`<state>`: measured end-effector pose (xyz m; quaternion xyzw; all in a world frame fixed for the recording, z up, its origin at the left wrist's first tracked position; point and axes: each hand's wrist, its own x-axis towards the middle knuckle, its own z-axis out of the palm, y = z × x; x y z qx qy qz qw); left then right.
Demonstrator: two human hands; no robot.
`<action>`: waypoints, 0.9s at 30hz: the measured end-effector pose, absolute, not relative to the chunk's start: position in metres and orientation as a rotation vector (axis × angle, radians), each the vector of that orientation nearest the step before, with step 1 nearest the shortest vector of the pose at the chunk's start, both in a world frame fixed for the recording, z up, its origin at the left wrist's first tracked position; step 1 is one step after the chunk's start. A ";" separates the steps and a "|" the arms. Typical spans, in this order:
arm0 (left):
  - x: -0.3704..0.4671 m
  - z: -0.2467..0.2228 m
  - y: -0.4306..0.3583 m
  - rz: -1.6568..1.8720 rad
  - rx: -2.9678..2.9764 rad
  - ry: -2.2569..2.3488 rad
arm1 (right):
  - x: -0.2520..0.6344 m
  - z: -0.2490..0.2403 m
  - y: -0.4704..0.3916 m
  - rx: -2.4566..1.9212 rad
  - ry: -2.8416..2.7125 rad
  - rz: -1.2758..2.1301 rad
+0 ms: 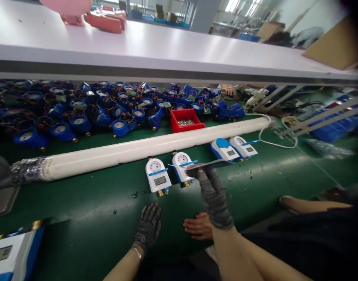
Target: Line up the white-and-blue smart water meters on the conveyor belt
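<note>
your gloved right hand (214, 199) pinches a flat strip (210, 167) over the second meter (182, 167) beside the white pipe (144, 150); keep it level while your left hand (148, 228) lies spread.

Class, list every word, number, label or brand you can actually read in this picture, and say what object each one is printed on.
No text can be read.
Meter with LCD window: dial and display too blurred to read.
Second meter by the right hand: dial unreadable.
Two meters further right: displays too small.
Device at the lower left edge: display blurred.
Left hand rests on the belt, holding nothing printed.
</note>
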<state>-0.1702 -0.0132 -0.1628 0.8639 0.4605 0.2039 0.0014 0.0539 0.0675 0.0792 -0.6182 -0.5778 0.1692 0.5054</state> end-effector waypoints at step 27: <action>-0.173 -0.165 -0.010 0.463 2.745 1.415 | 0.049 0.022 0.009 -1.414 -1.899 1.043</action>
